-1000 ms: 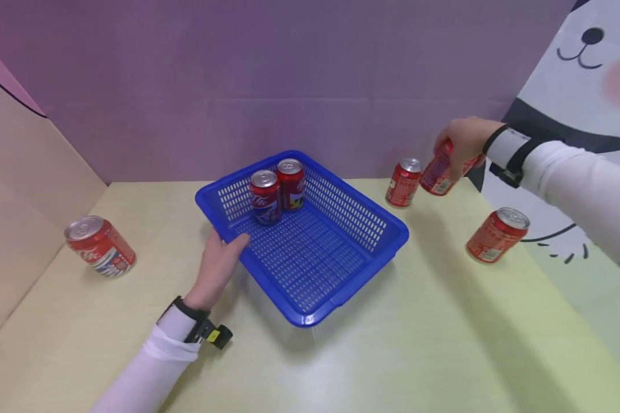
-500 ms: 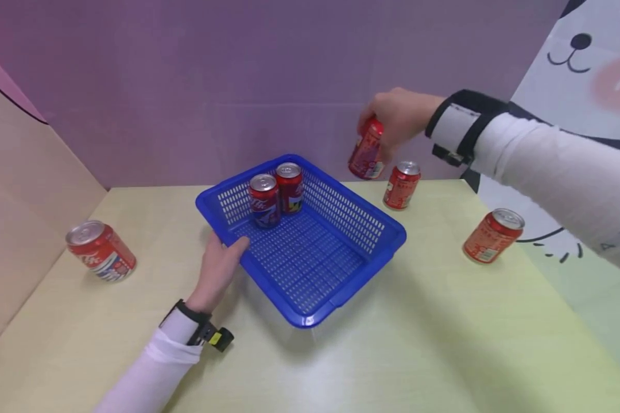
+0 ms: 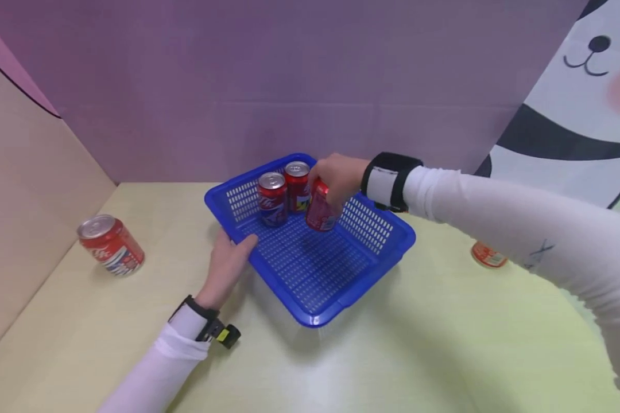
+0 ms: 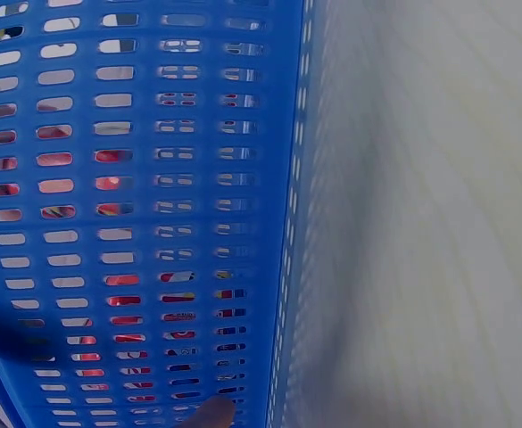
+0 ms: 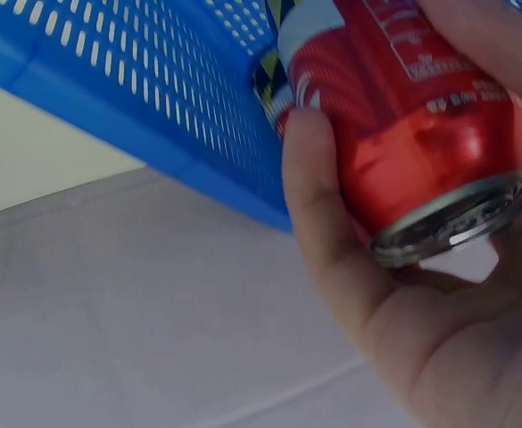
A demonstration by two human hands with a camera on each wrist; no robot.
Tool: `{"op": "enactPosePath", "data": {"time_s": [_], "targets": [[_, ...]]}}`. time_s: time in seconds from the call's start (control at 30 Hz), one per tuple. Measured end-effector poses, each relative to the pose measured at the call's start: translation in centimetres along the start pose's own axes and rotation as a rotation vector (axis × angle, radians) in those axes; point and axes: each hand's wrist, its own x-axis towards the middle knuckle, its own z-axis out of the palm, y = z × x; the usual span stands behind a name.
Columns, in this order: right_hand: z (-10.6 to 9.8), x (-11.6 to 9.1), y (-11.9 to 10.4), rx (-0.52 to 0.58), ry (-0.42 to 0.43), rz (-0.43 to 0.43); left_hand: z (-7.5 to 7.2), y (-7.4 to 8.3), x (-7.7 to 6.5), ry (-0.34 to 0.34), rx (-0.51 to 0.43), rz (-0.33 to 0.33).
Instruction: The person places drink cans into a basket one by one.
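Note:
A blue plastic basket (image 3: 336, 303) stands on the table, tilted with its near edge raised. My left hand (image 3: 227, 265) grips its left rim, thumb over the top; the left wrist view shows mostly the basket's slotted wall (image 4: 136, 205). Two red soda cans, a front one (image 3: 272, 201) and a rear one (image 3: 297, 184), stand upright in the basket's far left corner. My right hand (image 3: 337, 176) holds a third soda can (image 3: 321, 213) inside the basket, just right of those two. In the right wrist view, fingers and thumb wrap this can (image 5: 421, 134).
Another red can (image 3: 111, 245) stands on the table at the left. At the right, a can (image 3: 488, 254) is partly covered by my right sleeve. A purple backdrop (image 3: 289, 69) rises behind the table (image 3: 392, 355).
My right hand has carried the soda can leftward from the table's far right, past another can, and down into the basket. My left hand keeps its grip on the rim.

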Motion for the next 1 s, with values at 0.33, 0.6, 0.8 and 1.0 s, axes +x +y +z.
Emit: {"op": "enactPosePath", "data": {"time_s": [0.33,0.6,0.8,1.0], "targets": [[3.3,3.1,1.6,-0.091,0.118,0.102,1.0,0.1,-0.1,-0.008,-0.028,0.011],[4.2,3.5,2.2,-0.048,0.149,0.134,1.2,0.1,0.0,-0.006,-0.011,0.012],[4.5,3.4,1.4,-0.014,0.114,0.148,1.2,0.1,0.0,-0.007,-0.008,0.009],[4.8,3.4,0.8,-0.061,0.148,0.123,1.2,0.0,-0.1,-0.008,0.0,0.0]]}}
